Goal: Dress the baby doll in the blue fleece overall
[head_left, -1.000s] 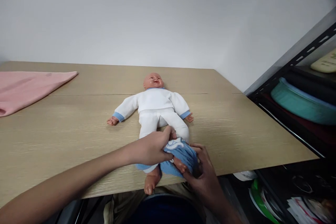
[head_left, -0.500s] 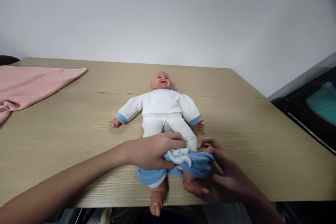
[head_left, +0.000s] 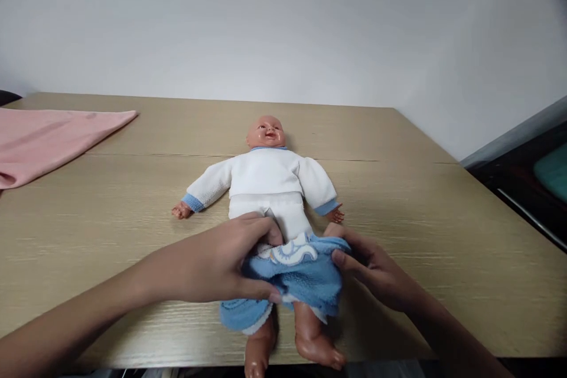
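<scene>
A baby doll (head_left: 266, 174) lies on its back on the wooden table, head away from me and feet at the near edge. It wears a white top with blue cuffs over a white cloth body. Blue doll pants (head_left: 305, 277) with a white patterned patch are bunched around its lower legs, both feet sticking out below. My left hand (head_left: 225, 257) grips the pants' waist on the left, thumb outside and fingers partly hidden inside. On the other side, my right hand (head_left: 367, 263) pinches the waistband's right edge between thumb and fingers.
A pink cloth (head_left: 57, 139) lies at the left of the table (head_left: 420, 201). Behind the table stands a pale wall. Beyond its right edge is a dark, shiny object (head_left: 527, 177) with something green in it.
The pants have opened out and risen on the doll's right-hand leg. My right hand has closed on the waistband; my left has shifted slightly left. The view has shifted a little.
</scene>
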Demonstrator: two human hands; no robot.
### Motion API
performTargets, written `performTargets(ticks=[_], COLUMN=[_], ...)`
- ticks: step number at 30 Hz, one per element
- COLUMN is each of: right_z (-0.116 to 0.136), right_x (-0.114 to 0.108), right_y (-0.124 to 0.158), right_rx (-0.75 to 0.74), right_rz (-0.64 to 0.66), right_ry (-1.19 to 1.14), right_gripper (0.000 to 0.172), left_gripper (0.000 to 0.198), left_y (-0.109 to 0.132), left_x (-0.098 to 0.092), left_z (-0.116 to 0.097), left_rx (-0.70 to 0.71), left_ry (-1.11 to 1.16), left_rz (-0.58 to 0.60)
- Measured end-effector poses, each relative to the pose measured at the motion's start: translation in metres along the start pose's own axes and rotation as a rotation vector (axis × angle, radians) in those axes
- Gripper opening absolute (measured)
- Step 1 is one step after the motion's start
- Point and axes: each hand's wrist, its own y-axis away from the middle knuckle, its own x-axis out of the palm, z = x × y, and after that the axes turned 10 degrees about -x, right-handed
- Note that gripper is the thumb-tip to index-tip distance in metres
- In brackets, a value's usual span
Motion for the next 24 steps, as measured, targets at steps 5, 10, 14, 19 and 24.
performTargets(ticks=[5, 10, 14, 19, 24], right_z=[-0.007, 0.004, 0.008, 0.002, 0.009], right_x=[0.001, -0.003, 0.008, 0.018, 0.016], right_y=[-0.033, -0.052, -0.064, -0.080, -0.083], right_rx=[-0.005, -0.010, -0.049, -0.040, -0.134], right_rz=[-0.065, 0.082, -0.079, -0.139, -0.090], right_ry=[0.049, 0.110, 0.010, 0.078, 0.364], right_gripper=[0.042, 0.032, 0.033, 0.034, 0.028], left_gripper=[0.042, 0.042, 0.036, 0.040, 0.032], left_y=[0.016, 0.018, 0.012, 0.001, 0.004], left_x=[-0.020, -0.025, -0.014, -0.003, -0.002], left_z=[0.020, 0.047, 0.061, 0.077, 0.087], left_rx=[-0.156, -0.130, -0.107, -0.148, -0.041], left_ry=[-0.003, 0.082, 0.279, 0.494, 0.184], left_rz=[0.072, -0.074, -0.247, -0.169, -0.381])
